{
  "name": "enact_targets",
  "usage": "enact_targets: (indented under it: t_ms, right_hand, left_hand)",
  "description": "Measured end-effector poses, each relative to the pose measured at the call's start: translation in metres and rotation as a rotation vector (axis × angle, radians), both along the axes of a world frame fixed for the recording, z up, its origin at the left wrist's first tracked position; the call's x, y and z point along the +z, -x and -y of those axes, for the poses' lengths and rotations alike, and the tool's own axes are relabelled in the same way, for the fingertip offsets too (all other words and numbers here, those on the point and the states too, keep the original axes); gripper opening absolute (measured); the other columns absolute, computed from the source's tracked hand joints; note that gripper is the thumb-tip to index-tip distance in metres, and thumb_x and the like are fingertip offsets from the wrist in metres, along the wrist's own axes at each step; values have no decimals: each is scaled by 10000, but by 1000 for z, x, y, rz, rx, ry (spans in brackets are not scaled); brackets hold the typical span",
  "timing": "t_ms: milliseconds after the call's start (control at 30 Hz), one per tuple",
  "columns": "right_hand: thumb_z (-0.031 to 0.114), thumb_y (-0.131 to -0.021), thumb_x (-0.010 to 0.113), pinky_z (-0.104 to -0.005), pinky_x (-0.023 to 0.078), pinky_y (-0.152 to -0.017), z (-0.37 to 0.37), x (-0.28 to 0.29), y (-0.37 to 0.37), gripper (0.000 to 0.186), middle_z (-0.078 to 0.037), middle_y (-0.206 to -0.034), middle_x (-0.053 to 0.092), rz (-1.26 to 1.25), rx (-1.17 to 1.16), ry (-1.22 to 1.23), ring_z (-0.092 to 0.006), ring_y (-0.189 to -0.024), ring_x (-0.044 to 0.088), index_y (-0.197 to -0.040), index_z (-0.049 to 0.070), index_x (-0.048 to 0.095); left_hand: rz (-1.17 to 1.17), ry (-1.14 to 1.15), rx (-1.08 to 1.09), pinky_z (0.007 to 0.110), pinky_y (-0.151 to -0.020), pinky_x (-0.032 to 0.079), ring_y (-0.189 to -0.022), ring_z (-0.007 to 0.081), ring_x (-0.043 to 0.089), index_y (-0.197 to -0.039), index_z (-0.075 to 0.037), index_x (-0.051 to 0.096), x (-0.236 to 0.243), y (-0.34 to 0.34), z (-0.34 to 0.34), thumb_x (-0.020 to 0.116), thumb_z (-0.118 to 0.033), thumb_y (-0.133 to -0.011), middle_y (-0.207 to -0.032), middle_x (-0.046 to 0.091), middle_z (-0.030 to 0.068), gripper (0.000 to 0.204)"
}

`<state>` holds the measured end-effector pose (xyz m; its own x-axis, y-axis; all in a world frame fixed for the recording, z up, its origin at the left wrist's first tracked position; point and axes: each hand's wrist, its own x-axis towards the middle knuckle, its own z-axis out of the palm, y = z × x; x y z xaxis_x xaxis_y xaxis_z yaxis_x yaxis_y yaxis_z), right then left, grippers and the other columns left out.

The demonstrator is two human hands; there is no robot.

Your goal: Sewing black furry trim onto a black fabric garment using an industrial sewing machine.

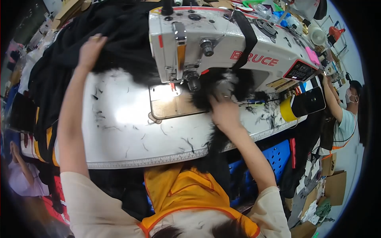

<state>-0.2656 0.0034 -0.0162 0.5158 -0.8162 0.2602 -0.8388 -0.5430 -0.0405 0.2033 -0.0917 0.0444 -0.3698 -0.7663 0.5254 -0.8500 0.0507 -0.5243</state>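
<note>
A white sewing machine [198,39] stands on the white table, its needle area brightly lit. Over the far left of the table my left hand [92,50] is closed on a large heap of black fabric [123,29]. My right hand [225,113] grips a piece of black fur [202,97] beneath the machine's arm, right of the needle. Its fingertips are partly sunk in the pile and slightly blurred. A strip of the fur hangs over the table's front edge below that hand.
Loose black fibres lie scattered over the table [131,146]. A ruler tape [139,163] runs along its front edge. A phone [309,104] leans by a yellow roll [287,110] at right. A blue crate [276,158] sits below. Other people work at far right and left.
</note>
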Motion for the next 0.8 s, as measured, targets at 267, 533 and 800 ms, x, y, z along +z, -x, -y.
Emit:
enact_targets:
  t_ms: [267,533,800]
  right_hand:
    - [44,-633,535,-368,518,-759,14,17,24,639,-50,-1296,480,78,64,-3,-296,-941,596,-1262,146,484]
    - [-2,-602,548,-382,501,-750,27,22,-2,586,-59,-1263,500,296,235,54,-298,-946,588,-1178,99,531]
    - [107,-663,555,-410,476,-636,148,-14,-28,281,-218,-882,585,40,-1,372,-323,-803,590,-930,23,582]
  left_hand:
    - [23,-262,592,330,-726,514,-980,240,555,-1209,-91,456,4,-82,-85,464,-47,-808,-1081,546,84,403]
    - [-597,-716,-405,449,-1003,346,-1104,244,511,-1152,-69,540,-17,143,-93,548,-63,-769,-1181,535,117,384]
    - [-655,-479,-217,657,-990,201,-1080,307,471,-943,-18,637,-88,181,32,496,-170,-812,-954,587,152,245]
